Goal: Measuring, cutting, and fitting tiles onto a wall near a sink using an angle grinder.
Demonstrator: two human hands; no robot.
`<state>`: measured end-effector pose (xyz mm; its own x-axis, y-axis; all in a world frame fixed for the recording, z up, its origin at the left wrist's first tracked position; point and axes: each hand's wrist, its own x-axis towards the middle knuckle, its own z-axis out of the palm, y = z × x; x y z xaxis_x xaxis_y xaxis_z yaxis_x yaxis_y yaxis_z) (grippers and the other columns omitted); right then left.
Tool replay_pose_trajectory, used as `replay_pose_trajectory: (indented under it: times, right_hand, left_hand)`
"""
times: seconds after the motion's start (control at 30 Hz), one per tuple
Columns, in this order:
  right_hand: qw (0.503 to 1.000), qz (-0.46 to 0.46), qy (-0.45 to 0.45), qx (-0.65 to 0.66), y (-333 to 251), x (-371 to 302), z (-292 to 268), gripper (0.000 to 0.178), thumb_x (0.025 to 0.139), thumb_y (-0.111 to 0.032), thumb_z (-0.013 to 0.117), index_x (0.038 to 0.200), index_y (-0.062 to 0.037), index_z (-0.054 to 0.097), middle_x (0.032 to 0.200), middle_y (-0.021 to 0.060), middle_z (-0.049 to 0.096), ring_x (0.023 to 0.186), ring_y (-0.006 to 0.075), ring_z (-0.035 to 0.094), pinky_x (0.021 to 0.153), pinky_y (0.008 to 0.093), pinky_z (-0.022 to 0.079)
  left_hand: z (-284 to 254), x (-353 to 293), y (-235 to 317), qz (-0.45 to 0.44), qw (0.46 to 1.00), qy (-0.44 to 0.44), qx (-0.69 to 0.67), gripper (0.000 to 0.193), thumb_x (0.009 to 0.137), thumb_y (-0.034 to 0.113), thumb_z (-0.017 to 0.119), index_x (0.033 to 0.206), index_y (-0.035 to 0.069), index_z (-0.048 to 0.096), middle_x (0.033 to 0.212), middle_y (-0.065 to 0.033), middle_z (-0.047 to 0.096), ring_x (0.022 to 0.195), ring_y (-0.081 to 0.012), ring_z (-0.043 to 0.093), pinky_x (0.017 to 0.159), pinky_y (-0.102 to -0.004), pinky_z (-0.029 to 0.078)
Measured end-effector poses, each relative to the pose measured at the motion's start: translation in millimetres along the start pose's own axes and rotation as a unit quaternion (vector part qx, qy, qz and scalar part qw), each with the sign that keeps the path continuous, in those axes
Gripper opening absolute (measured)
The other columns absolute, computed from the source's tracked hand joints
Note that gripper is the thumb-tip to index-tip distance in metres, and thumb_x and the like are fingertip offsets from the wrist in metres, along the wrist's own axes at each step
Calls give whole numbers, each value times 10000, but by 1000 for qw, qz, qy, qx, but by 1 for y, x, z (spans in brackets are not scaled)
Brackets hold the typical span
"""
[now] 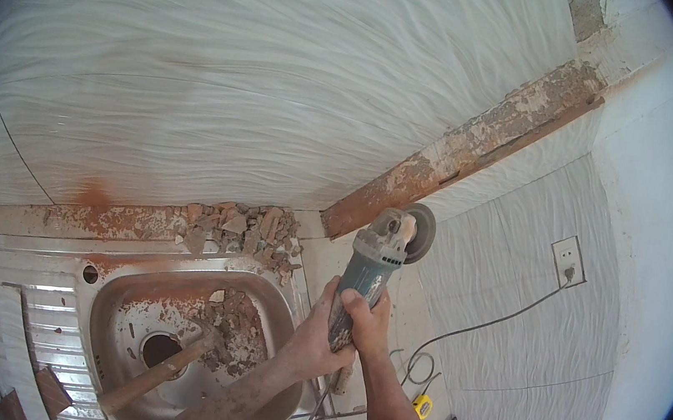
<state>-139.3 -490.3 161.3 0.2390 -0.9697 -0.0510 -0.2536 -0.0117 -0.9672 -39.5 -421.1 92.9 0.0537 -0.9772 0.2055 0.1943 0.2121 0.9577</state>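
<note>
Grinder (371,269) in both hands (318,342) (368,325) near sink (109,321)

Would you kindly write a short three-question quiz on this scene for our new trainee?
1. True or false: the left hand and right hand both grip the angle grinder.
2. The wooden handle lies over which thing? A, the tape measure; B, the sink basin; C, the wall tiles.
3. Fill in: a dark plug sits in the wall ____.

Key: 1. True. 2. B. 3. Socket.
</note>
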Motion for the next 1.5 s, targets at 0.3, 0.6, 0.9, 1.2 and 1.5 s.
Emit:
replay_pose_trajectory:
  times: [0.3, 0.6, 0.9, 1.2, 1.5]
  right_hand:
    - [999, -26, 20, -10, -8, 18, -6, 533, 836, -352, 790, 1188, -6, 587, 1011, 41, 653, 869, 124, 626, 778, 305, 528]
    - [999, -23, 29, 2, -6, 21, -6, 508, 833, -323, 781, 1180, -8, 587, 1001, 41, 653, 868, 120, 623, 780, 300, 526]
    - [999, -19, 33, -15, 0, 25, -4, 515, 822, -339, 778, 1171, -7, 596, 994, 44, 668, 861, 121, 625, 781, 309, 531]
    - [998, -22, 49, -18, -12, 25, 2, 486, 833, -334, 773, 1143, -3, 599, 961, 32, 646, 825, 119, 614, 741, 298, 518]
    - [999, -22, 28, -23, -15, 22, -8, 525, 841, -353, 773, 1185, 0, 591, 1000, 44, 649, 864, 125, 616, 774, 305, 519]
  left_hand:
    - [-3, 24, 8, 17, 1000, -24, -12, 1167, 809, 145, 760, 1620, -86, -47, 1510, -344, 390, 1436, -416, 469, 1176, -462, 407]
    - [-4, 30, 5, 0, 999, -41, -19, 1177, 800, 145, 767, 1629, -61, -43, 1500, -328, 397, 1427, -407, 473, 1165, -471, 415]
    - [-5, 32, -6, 17, 999, -35, -30, 1172, 799, 148, 763, 1626, -65, -40, 1488, -315, 403, 1424, -382, 474, 1165, -460, 408]
    - [-10, 31, 4, -2, 999, -35, -7, 1192, 804, 155, 756, 1627, -71, -75, 1513, -347, 395, 1430, -416, 477, 1177, -460, 409]
    - [-7, 31, 22, -3, 999, -32, -13, 1171, 803, 156, 756, 1628, -77, -42, 1532, -364, 368, 1449, -435, 453, 1183, -457, 402]
